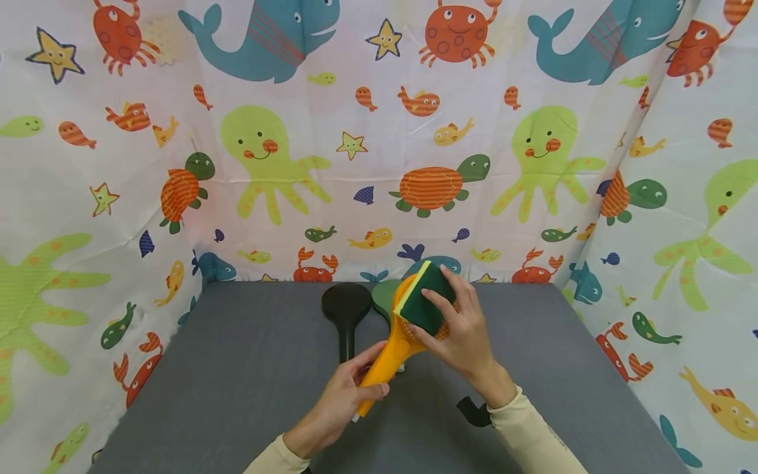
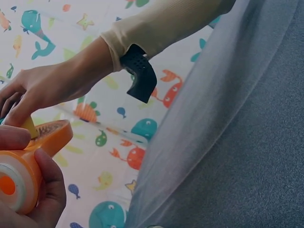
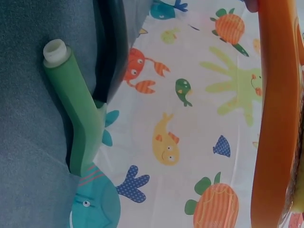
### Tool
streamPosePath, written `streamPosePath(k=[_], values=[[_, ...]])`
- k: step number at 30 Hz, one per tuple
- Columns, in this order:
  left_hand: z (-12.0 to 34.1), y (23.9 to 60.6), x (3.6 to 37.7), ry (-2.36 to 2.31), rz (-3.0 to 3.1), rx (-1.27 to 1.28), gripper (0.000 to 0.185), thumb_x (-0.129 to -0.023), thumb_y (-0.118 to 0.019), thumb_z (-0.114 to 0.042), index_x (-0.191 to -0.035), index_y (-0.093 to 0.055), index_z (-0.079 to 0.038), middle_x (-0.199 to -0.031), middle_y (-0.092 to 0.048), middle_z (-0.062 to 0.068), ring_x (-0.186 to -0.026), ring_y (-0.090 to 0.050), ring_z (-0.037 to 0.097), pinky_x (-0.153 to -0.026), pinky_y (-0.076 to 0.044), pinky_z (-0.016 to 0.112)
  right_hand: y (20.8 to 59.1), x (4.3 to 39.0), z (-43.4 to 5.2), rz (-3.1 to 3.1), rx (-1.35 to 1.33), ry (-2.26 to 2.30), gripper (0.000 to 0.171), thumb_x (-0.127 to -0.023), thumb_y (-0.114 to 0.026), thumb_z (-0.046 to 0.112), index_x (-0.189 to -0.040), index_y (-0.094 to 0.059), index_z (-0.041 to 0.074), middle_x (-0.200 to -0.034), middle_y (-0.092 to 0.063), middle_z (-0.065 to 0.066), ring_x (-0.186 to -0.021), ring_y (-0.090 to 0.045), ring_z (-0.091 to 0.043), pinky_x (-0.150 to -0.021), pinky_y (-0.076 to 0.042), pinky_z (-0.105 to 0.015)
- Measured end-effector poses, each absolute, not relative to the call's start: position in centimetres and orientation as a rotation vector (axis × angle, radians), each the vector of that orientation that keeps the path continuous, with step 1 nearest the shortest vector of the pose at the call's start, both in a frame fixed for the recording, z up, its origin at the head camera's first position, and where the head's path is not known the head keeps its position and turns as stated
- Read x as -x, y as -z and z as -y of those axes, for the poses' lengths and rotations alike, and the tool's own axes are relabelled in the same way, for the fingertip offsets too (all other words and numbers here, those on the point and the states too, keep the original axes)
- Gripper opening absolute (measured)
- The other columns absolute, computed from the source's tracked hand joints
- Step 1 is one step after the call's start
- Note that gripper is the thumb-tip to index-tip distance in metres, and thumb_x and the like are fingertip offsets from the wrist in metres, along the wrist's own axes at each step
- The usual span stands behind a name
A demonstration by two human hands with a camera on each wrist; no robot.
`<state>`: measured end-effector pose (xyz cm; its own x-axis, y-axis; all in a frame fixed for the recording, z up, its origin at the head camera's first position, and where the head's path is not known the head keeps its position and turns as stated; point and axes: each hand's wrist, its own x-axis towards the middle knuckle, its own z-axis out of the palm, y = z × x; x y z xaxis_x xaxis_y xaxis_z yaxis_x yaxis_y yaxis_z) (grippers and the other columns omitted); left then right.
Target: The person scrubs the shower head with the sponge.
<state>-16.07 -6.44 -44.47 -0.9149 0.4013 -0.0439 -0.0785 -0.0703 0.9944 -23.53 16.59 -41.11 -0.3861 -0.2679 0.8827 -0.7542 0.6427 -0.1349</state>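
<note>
My left hand (image 1: 349, 394) grips the handle of an orange shower head (image 1: 395, 347), held tilted above the grey table (image 1: 237, 395). My right hand (image 1: 458, 326) holds a green and yellow sponge (image 1: 423, 296) against the orange head's face. In the left wrist view the left hand (image 2: 33, 190) wraps the orange handle (image 2: 21, 178), and the right hand (image 2: 45, 90) reaches in from above. The right wrist view shows the orange head's rim (image 3: 273, 114) along the right side.
A black shower head (image 1: 346, 313) and a green one (image 1: 383, 297) lie on the table behind the hands; the green handle (image 3: 78, 111) shows in the right wrist view. Sea-creature curtain (image 1: 379, 131) walls the table at the back and both sides.
</note>
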Motion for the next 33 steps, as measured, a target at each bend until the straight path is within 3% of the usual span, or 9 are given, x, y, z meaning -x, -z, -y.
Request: streamPosePath(k=[16,33], values=[[6.2,44.7,16.4,-2.042,-1.897,-0.351,0.071,-0.091,-0.068,-0.01,-0.153,-0.034,-0.013,-0.149,-0.044,0.014,-0.119,-0.053,0.026,-0.096,-0.051,0.033,41.8,23.4,-15.8,1.915,-0.906,-0.643,0.057,-0.089,-0.06,0.062,-0.12,-0.066,0.014,-0.142,-0.049,-0.023,-0.126,-0.047,-0.039,-0.09,-0.052,-0.058],[6.9,44.1,16.8,-2.127,-1.893,-0.273,0.067,-0.09,-0.068,-0.008,-0.151,-0.039,-0.012,-0.138,-0.051,0.015,-0.098,-0.057,0.022,-0.084,-0.05,0.029,43.0,22.7,-16.6,1.981,-0.924,-0.628,0.058,-0.087,-0.061,0.063,-0.121,-0.065,0.015,-0.145,-0.047,-0.021,-0.127,-0.046,-0.036,-0.085,-0.056,-0.054]])
